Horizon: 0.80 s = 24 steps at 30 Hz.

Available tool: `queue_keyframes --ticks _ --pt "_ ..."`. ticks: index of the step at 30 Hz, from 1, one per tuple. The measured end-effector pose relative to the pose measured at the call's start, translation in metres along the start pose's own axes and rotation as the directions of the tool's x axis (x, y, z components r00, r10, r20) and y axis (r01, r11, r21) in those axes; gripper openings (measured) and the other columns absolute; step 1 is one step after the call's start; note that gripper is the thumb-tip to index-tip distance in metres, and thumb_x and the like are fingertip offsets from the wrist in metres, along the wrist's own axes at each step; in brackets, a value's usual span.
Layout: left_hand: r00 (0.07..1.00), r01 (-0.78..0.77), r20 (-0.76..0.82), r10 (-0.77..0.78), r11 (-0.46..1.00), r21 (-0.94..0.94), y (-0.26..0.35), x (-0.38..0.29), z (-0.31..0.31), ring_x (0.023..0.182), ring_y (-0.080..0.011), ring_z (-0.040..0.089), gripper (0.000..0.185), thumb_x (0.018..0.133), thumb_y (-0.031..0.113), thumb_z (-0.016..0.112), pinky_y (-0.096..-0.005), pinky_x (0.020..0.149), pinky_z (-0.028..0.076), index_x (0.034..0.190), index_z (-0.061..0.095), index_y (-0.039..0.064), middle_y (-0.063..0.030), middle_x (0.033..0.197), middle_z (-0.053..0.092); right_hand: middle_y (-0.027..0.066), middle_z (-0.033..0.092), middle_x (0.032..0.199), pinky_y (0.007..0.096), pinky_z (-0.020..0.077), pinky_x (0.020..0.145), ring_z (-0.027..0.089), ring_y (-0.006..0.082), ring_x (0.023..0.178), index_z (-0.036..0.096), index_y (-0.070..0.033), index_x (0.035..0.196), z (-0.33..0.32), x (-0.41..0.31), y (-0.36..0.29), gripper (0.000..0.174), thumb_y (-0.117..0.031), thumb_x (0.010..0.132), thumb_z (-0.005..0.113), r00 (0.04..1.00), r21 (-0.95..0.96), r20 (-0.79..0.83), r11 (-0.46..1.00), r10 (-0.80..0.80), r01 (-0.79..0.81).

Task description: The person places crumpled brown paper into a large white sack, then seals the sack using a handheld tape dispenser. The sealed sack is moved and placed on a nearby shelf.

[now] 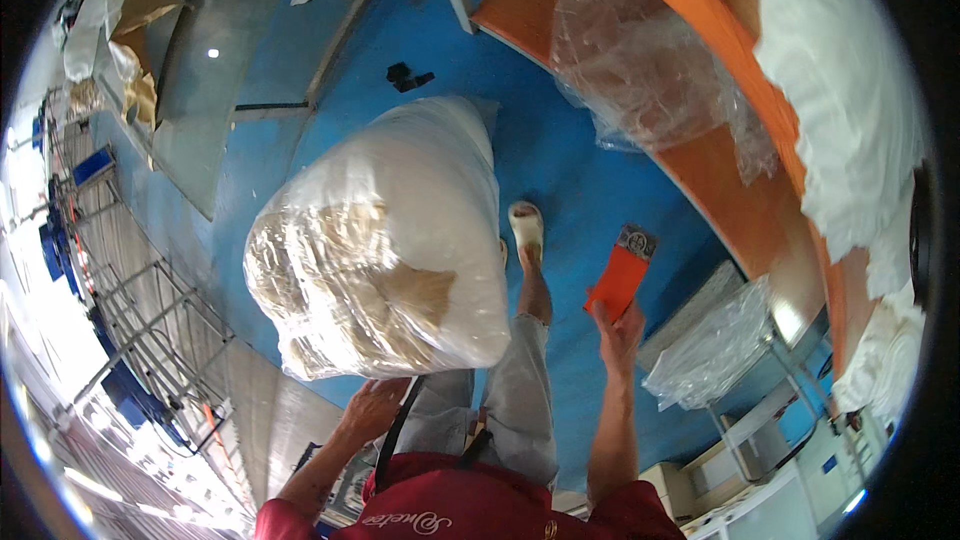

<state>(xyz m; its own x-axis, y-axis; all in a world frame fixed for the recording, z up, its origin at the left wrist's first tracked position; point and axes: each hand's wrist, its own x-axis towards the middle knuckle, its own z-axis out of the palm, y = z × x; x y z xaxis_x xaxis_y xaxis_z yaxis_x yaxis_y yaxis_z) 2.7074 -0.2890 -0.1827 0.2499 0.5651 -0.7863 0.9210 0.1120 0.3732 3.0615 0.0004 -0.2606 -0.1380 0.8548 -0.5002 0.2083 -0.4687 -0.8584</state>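
A big stuffed clear plastic bag (442,240) fills the middle of the view, with white and tan contents behind the shiny film. My left hand (379,405) is at its near edge beside a dark strap (397,420). The bag covers part of that hand, so its grip is hidden. On the right, my right hand (621,334) holds an orange-red flat packet (621,281) by its near end. The packet's far end is grey with a round emblem. It is held above the blue floor (577,375), apart from the bag.
An orange-edged table (780,97) curves along the right, bearing crumpled clear plastic (637,60) and white cloth-like material (840,90). More clear plastic (712,345) lies lower right, near a metal frame (787,382). A glass-like panel (202,90) and metal racks (157,300) stand left. A black object (409,78) lies ahead.
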Motion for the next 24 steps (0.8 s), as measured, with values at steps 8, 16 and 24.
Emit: queue_keyframes --ticks 8,16,24 --pt "0.827 -0.182 -0.555 -0.093 0.89 -0.419 0.019 -0.018 -0.054 0.108 -0.0306 0.07 0.035 0.084 -0.003 0.063 -0.0443 0.098 0.055 0.118 0.067 0.001 -0.0143 0.117 0.071 0.0126 0.071 0.104 0.0321 0.0559 0.082 0.069 0.0182 0.097 0.063 0.005 0.118 0.085 0.115 -0.122 0.029 -0.016 0.099 0.068 0.967 -0.249 0.212 0.949 -0.14 0.192" --pt "0.469 -0.049 -0.772 -0.429 0.86 -0.508 -0.003 -0.007 -0.106 0.069 -0.0282 0.062 0.032 0.079 -0.011 0.067 -0.0391 0.064 0.05 0.108 0.068 0.002 -0.0101 0.082 0.064 0.0127 0.073 0.103 0.0319 0.0562 0.08 0.07 0.0174 0.092 0.063 0.003 0.119 0.139 0.175 -0.173 0.029 -0.014 0.097 0.069 0.95 -0.237 0.293 0.954 -0.107 0.181" --pt "0.246 0.163 -0.701 -0.67 0.741 -0.651 -0.083 -0.031 -0.097 0.117 -0.0413 0.059 0.032 0.091 0.006 0.066 -0.0518 0.098 0.049 0.122 0.064 0.0 -0.0224 0.124 0.06 0.0128 0.074 0.101 0.0313 0.0554 0.079 0.069 0.0162 0.087 0.064 0.004 0.114 0.228 0.178 -0.236 0.026 -0.013 0.095 0.069 0.853 -0.224 0.47 0.904 -0.228 0.365"
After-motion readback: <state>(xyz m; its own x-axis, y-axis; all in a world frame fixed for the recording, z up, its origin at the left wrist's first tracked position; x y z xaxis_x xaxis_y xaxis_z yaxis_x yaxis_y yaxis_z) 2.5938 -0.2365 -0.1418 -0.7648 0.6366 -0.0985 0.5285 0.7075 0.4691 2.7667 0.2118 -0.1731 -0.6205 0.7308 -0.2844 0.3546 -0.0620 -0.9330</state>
